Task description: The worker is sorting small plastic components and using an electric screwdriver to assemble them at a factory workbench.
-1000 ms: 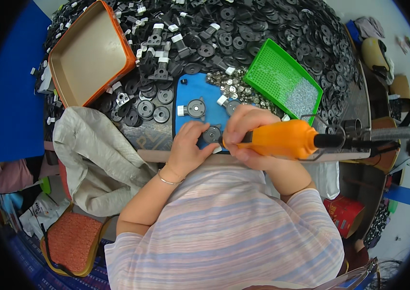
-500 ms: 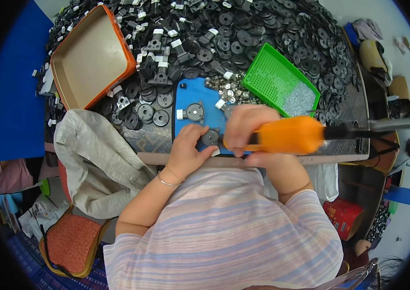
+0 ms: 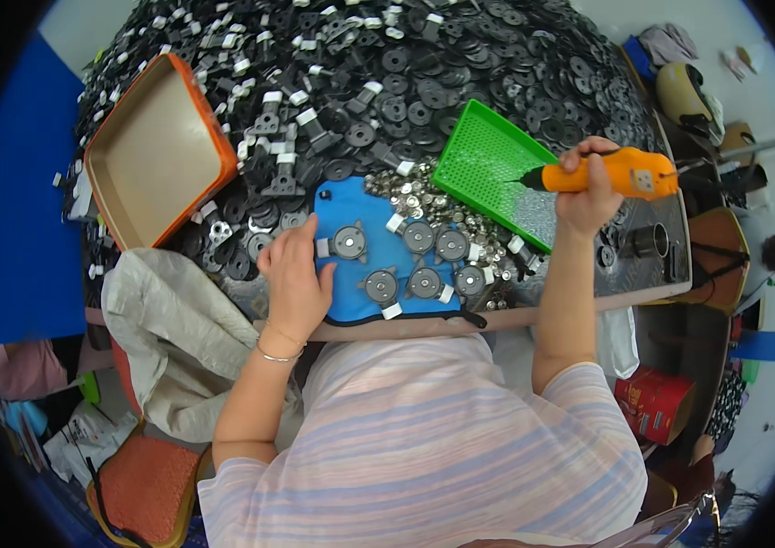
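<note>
My right hand (image 3: 590,187) grips an orange electric screwdriver (image 3: 640,173). Its dark tip is over a green perforated tray (image 3: 470,114), whose lower part holds a heap of tiny silvery screws (image 3: 536,212). My left hand (image 3: 296,279) rests at the left edge of a blue mat (image 3: 337,306), thumb and fingers apart, beside loose black discs (image 3: 238,265). Several round black assemblies with white tabs lie on and beside the mat, among them one disc assembly (image 3: 348,243) nearest my left hand and another (image 3: 381,287) towards the front edge.
A large pile of black discs and white-tipped parts (image 3: 360,100) covers the back of the table. Small metal caps (image 3: 419,196) lie between mat and tray. An orange-rimmed tray (image 3: 164,146) stands at left, above a grey cloth (image 3: 173,338). A metal cup (image 3: 650,240) is at right.
The screwdriver in my right hand has moved from the front disc assembly up and right to the green tray. My left hand has let go of that assembly and shifted left.
</note>
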### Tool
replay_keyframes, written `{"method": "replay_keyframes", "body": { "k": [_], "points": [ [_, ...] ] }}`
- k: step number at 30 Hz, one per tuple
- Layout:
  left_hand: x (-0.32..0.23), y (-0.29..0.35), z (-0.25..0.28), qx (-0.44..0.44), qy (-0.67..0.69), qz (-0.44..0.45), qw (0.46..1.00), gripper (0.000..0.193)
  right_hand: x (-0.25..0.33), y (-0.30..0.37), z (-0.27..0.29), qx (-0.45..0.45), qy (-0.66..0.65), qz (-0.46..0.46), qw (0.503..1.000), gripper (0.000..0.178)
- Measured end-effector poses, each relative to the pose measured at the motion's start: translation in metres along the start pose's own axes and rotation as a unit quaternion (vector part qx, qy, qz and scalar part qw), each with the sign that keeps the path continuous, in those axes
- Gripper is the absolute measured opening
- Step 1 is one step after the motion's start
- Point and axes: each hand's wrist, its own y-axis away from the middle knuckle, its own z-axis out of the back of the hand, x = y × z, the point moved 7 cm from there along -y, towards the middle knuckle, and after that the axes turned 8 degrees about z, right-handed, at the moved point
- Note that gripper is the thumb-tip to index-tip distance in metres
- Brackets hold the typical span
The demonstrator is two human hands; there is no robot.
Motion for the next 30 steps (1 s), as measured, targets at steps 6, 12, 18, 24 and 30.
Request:
{"method": "replay_keyframes", "body": {
  "k": [6, 12, 18, 24, 30],
  "points": [
    [-0.002, -0.007, -0.012, 0.026, -0.024, -0.013, 0.999, 0.061, -0.016, 0.002, -0.004, -0.005, 0.04, 0.013, 0.999, 0.018],
    [-0.013, -0.008, -0.02, 0.039, 0.006, -0.008, 0.999, 0.06, -0.021, -0.001, -0.012, 0.001, 0.036, 0.008, 0.999, 0.017],
    [-0.015, -0.005, -0.027, 0.055, 0.032, -0.007, 0.998, 0.057, -0.02, -0.001, -0.012, -0.016, 0.031, -0.001, 0.999, 0.018],
    [-0.011, -0.008, -0.024, 0.07, 0.058, -0.013, 0.996, 0.057, -0.019, 0.0, -0.013, -0.005, 0.031, 0.004, 1.0, 0.017],
    [-0.013, -0.013, -0.013, 0.086, 0.09, -0.028, 0.992, 0.053, -0.018, -0.001, -0.014, -0.002, 0.015, 0.014, 1.0, 0.017]
  ]
}}
